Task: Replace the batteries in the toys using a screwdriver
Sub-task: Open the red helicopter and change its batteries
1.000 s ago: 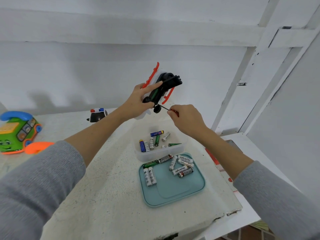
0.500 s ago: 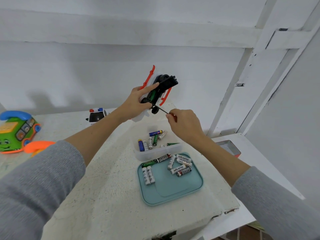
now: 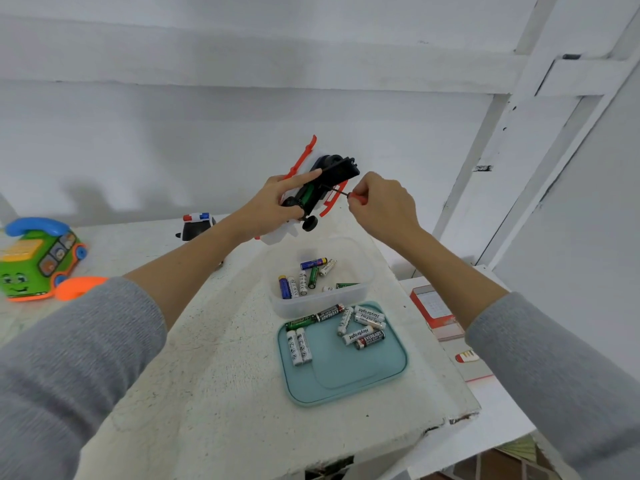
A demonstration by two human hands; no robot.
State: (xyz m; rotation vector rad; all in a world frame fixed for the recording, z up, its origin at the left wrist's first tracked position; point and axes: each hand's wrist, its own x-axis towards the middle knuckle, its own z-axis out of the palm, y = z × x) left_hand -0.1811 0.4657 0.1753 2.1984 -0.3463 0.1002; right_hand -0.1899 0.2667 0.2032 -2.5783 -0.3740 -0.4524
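A toy car (image 3: 325, 188) is gripped underside-up by the left hand (image 3: 273, 206), exposing its battery bay to the screwdriver (image 3: 341, 193) pinched in the right hand (image 3: 384, 206).

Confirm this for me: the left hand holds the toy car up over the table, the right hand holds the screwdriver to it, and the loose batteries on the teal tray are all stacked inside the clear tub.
Not quite. The head view shows batteries in two places: some lie in the clear tub, others lie loose on the teal tray beside it. The rest stands: the left hand holds the toy car up and the right hand holds the screwdriver to it.
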